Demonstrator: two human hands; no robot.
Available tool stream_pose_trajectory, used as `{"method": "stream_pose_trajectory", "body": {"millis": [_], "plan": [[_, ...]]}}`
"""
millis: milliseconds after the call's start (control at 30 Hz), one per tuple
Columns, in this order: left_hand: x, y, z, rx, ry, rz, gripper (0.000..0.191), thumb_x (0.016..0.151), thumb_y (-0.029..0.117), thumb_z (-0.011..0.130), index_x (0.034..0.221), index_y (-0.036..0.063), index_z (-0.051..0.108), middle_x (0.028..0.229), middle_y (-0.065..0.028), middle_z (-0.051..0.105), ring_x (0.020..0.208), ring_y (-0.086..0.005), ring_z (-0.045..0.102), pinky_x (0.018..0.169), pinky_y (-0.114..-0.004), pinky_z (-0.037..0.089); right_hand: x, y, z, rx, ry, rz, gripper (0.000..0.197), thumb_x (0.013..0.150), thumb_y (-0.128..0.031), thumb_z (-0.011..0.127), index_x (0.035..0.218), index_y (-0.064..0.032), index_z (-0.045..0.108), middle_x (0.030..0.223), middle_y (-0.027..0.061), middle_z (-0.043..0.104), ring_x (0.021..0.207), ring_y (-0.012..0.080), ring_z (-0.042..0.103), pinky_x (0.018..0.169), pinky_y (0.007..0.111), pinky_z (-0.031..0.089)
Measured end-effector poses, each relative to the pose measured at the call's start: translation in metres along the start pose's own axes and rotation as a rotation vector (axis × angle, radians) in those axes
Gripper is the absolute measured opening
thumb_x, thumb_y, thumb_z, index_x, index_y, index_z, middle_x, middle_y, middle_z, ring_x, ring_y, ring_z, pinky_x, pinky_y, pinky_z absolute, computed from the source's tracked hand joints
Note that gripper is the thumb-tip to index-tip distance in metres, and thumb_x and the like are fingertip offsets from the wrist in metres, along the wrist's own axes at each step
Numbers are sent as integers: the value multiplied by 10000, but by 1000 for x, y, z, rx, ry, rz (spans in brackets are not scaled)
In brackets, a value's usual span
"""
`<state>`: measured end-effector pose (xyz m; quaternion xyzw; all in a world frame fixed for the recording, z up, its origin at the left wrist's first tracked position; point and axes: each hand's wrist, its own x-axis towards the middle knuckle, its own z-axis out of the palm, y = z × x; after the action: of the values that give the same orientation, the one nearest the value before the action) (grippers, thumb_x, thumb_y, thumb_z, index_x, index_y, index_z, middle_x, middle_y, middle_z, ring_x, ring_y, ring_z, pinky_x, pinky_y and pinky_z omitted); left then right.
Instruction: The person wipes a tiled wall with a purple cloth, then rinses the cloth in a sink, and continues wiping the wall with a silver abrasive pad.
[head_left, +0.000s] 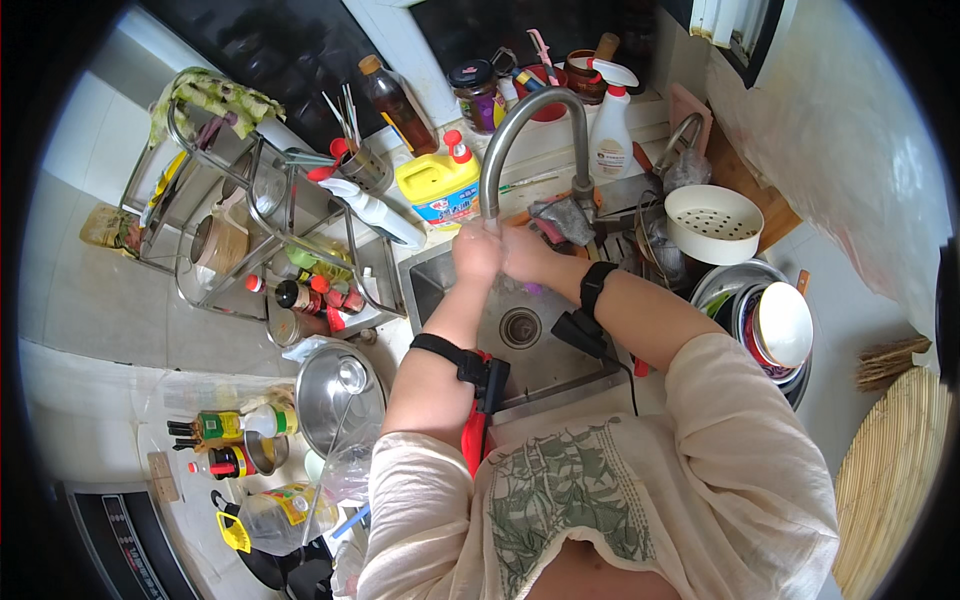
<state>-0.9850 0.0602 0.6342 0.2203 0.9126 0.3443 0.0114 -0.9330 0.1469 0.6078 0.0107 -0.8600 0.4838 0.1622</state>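
My left hand (478, 253) and my right hand (527, 253) are pressed close together right under the spout of a curved metal faucet (531, 101). A thin stream of water seems to run between them. Their fingers point away from me and are mostly hidden, so whether anything lies in the palms is not visible. Below the hands is a stainless steel sink (555, 360) with a round drain (520, 328). A small purple thing (533, 288) shows under my right wrist. A grey cloth (566, 219) lies at the faucet's base.
Behind the sink stand a yellow detergent jug (439, 187), a white spray bottle (611, 131) and a lidded jar (478, 94). At left are a metal rack (255, 225) and a steel bowl (307, 397). Stacked bowls (783, 324) and a white perforated basket (715, 223) stand right.
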Motion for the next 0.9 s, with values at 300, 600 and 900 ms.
{"method": "stream_pose_trajectory", "body": {"millis": [300,600,900], "plan": [[-1,-19,16,-523,27,175,202,829,197,578,907,15,540,674,-105,596,610,-175,591,592,-272,465,-1,22,-6,263,-115,261,206,796,-150,521,936,-7,564,856,131,619,775,197,596,684,323,457],[-4,5,-3,-179,141,211,127,816,127,527,845,24,596,689,-163,609,677,-282,610,627,-348,471,-1,11,6,70,73,61,208,754,-184,543,852,-7,595,791,195,612,763,340,599,667,407,453],[-1,4,-12,-125,91,-60,312,838,304,482,784,35,631,767,-225,597,750,-394,573,671,-425,449,3,19,16,-40,-34,188,333,713,-293,617,881,-5,611,823,234,605,826,365,592,711,432,455]]}}
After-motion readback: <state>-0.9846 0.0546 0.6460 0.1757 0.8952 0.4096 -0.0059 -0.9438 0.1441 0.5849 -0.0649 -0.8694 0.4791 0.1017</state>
